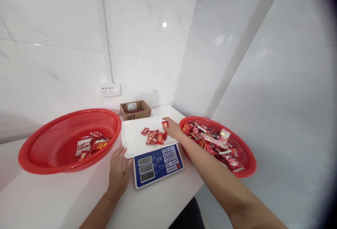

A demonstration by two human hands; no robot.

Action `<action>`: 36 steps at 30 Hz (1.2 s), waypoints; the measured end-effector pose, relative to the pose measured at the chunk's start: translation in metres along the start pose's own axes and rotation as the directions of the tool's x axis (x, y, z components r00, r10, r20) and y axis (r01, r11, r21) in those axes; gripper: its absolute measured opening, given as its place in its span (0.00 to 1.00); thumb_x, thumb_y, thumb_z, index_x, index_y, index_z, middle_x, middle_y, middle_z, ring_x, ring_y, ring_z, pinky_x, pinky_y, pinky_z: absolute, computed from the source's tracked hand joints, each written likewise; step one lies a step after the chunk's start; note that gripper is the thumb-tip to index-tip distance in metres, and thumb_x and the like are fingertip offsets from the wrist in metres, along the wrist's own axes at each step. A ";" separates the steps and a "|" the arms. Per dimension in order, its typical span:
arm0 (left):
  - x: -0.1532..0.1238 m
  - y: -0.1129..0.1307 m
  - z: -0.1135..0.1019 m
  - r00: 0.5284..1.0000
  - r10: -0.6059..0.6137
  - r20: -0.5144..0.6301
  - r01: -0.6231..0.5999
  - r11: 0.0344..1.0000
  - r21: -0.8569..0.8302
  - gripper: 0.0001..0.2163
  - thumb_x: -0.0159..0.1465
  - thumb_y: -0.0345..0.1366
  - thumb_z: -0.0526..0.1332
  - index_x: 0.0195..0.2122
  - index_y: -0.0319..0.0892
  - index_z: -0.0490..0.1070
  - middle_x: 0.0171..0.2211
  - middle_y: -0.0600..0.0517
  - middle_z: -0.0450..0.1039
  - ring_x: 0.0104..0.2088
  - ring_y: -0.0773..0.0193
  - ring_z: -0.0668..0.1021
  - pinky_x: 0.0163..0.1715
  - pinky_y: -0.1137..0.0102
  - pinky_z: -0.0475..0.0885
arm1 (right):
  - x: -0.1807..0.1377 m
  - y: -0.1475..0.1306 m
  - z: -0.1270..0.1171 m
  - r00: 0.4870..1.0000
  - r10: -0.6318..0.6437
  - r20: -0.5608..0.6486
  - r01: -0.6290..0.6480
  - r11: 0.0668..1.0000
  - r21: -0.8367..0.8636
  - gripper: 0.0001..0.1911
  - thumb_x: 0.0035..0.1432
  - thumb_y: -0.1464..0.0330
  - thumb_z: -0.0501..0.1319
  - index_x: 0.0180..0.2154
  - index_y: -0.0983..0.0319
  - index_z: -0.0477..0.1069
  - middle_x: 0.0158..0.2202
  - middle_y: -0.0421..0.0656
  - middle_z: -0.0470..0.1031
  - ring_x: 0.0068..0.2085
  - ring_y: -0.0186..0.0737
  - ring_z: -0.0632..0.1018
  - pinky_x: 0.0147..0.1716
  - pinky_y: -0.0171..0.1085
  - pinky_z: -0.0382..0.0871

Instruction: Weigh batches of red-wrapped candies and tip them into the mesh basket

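Observation:
A blue scale with a white weighing tray stands on the white counter between two red baskets. Several red candy packets lie on the tray. My right hand reaches over the tray's right edge and pinches a small red packet in its fingertips. My left hand rests flat on the counter, fingers stretched out and touching the tray's near left corner. The left red basket holds a few packets. The right red basket is full of packets.
A small cardboard box sits at the back against the tiled wall, under a wall socket. A clear bottle stands beside the box. The counter ends just right of the right basket, by a white partition.

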State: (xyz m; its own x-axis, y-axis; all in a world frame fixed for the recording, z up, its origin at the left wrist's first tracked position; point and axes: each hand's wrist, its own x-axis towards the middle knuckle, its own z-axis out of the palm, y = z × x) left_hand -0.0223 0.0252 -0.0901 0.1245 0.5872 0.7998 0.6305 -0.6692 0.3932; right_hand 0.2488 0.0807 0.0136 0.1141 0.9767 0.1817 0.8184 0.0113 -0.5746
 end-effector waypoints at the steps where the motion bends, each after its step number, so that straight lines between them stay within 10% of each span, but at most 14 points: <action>1: 0.000 0.000 0.000 1.000 -0.003 0.002 0.003 1.000 -0.002 0.19 0.63 0.35 0.53 0.55 0.40 0.57 0.52 0.40 0.63 0.56 0.52 0.63 0.53 0.53 0.62 | 0.001 0.003 0.001 0.999 -0.013 0.032 0.014 1.000 -0.020 0.26 0.52 0.74 0.57 0.54 0.60 0.61 0.54 0.45 0.67 0.53 0.41 0.68 0.53 0.40 0.59; 7: -0.001 -0.001 0.000 1.000 -0.028 0.010 0.028 1.000 -0.002 0.18 0.63 0.35 0.53 0.55 0.41 0.57 0.53 0.41 0.63 0.56 0.51 0.63 0.53 0.52 0.62 | -0.008 0.009 0.009 0.986 -0.069 0.153 0.087 0.990 -0.110 0.25 0.58 0.65 0.55 0.57 0.63 0.61 0.63 0.51 0.52 0.61 0.45 0.58 0.58 0.43 0.52; 13: -0.003 -0.001 0.000 0.999 -0.041 0.035 0.041 0.999 -0.003 0.18 0.63 0.35 0.53 0.54 0.40 0.58 0.53 0.41 0.63 0.56 0.51 0.63 0.53 0.52 0.62 | -0.010 0.003 0.011 0.951 -0.150 0.271 0.203 0.962 -0.181 0.18 0.59 0.74 0.52 0.48 0.58 0.72 0.52 0.44 0.71 0.59 0.38 0.63 0.61 0.43 0.44; 25: -0.003 -0.003 0.001 0.999 -0.033 0.020 0.033 0.999 0.010 0.18 0.64 0.35 0.52 0.55 0.41 0.57 0.53 0.41 0.62 0.56 0.51 0.64 0.52 0.51 0.62 | -0.012 -0.020 0.024 0.942 -0.154 0.300 0.227 0.947 -0.228 0.30 0.51 0.52 0.60 0.56 0.50 0.62 0.62 0.45 0.57 0.62 0.58 0.51 0.56 0.59 0.45; 36: -0.002 -0.003 0.001 0.999 -0.034 0.019 0.034 0.999 0.001 0.18 0.63 0.36 0.53 0.55 0.41 0.57 0.53 0.41 0.63 0.55 0.51 0.64 0.52 0.52 0.62 | -0.027 -0.041 0.024 0.871 -0.320 0.373 0.405 0.897 -0.176 0.24 0.56 0.52 0.54 0.54 0.48 0.65 0.62 0.39 0.56 0.63 0.60 0.48 0.54 0.66 0.41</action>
State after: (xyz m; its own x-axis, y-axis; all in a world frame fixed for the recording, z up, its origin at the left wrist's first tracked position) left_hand -0.0237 0.0260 -0.0934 0.1173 0.6179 0.7775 0.6347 -0.6487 0.4198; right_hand 0.1988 0.0592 0.0130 -0.3723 0.9270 0.0441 0.8796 0.3676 -0.3020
